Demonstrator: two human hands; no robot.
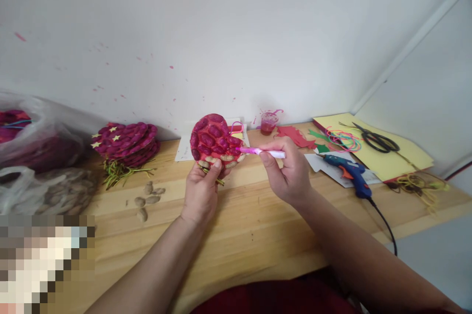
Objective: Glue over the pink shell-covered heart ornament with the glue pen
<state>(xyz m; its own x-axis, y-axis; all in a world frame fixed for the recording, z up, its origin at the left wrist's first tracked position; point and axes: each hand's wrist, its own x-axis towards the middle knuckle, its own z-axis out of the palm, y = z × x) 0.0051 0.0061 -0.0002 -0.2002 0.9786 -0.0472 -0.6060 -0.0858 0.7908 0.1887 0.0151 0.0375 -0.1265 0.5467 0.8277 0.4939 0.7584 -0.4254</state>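
My left hand (pixel 202 188) grips the lower edge of a round peanut-covered disc (pixel 212 137), holding it tilted up above the table. Most of its peanuts are dark magenta, while those along the bottom edge are still pale tan. A pink cord loop shows at its right side, and greenish stems poke out below by my thumb. Pinched in my right hand (pixel 285 171) is a white-handled paintbrush (pixel 271 153) with a magenta end. Its tip touches the right side of the disc, on or beside a magenta peanut.
A plastic cup of red liquid (pixel 269 123) stands by the paint-spattered wall. To the right lie red paper scraps (pixel 295 137), a blue glue gun (pixel 350 171) and scissors (pixel 376 139) on yellow paper. At left are stacked magenta discs (pixel 131 142), loose peanuts (pixel 147 200) and a plastic bag of peanuts (pixel 66 191).
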